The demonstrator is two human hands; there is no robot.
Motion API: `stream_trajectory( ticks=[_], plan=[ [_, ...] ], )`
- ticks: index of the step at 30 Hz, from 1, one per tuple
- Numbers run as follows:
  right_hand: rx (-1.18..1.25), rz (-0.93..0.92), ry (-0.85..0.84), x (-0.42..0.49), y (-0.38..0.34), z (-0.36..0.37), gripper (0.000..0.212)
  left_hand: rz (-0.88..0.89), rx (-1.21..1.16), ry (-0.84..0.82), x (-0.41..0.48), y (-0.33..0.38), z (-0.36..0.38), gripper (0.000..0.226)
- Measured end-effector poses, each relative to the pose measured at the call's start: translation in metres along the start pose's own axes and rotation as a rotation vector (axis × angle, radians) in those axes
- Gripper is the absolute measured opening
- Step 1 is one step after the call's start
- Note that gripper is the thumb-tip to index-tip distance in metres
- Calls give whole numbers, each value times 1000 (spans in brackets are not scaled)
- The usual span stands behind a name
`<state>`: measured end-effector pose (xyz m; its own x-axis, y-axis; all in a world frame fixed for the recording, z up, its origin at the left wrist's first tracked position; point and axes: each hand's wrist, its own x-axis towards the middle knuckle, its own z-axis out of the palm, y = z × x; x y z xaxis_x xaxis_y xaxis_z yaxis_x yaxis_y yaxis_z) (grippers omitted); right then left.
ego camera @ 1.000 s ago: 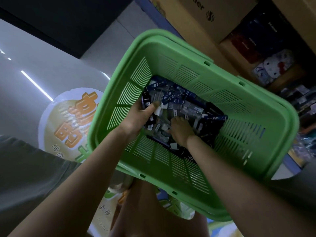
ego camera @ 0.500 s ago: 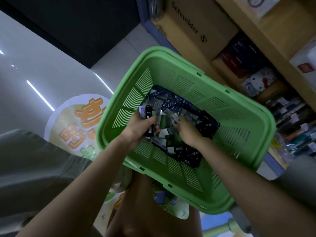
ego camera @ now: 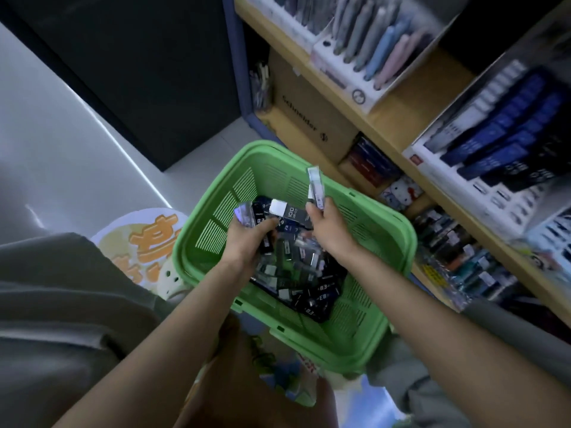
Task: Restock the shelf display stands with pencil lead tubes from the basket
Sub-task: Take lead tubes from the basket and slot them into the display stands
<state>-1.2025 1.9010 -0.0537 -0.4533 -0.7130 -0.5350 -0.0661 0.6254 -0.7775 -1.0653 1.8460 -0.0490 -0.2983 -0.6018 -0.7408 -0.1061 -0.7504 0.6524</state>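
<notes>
You work from a single view: the wide-angle camera on your head, pitched steeply down and forward. It sits close above the green basket [ego camera: 272,168], which fills the middle of the frame, with your left hand [ego camera: 247,242] and right hand [ego camera: 332,225] just above centre. The shelf [ego camera: 417,88] runs diagonally across the upper right, near you, skewed by the lens and smeared by blur. The floor [ego camera: 61,134] takes the upper left. Your own clothing and legs crowd the lower edge.

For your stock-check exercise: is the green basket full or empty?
Partly filled: in the green basket, pencil lead tubes cover only the floor; walls bare.
</notes>
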Motion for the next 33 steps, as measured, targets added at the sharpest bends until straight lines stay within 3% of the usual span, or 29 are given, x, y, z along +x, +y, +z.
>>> stream_trajectory(
  ticks=[4, 10, 18, 25, 33],
  plan=[
    [58, -17, -45, -19, -30, -14, 12, 137, -34, -132, -25, 18, 21, 18],
    [74, -89, -236, -62, -60, -42, 32, 183, -95, -101, -55, 43, 46, 14],
    [102, -211, -78, -104, -92, -86, 21, 139, 44, -153, -91, 80, 53, 12],
    [90, -243, -3, -127, -117, -94, 24, 222, 95, -343, -124, 109, 80, 14],
    [132, -242, 18, -137, -142, -100, 32, 273, 172, -279, -131, 141, 91, 19]
  ],
)
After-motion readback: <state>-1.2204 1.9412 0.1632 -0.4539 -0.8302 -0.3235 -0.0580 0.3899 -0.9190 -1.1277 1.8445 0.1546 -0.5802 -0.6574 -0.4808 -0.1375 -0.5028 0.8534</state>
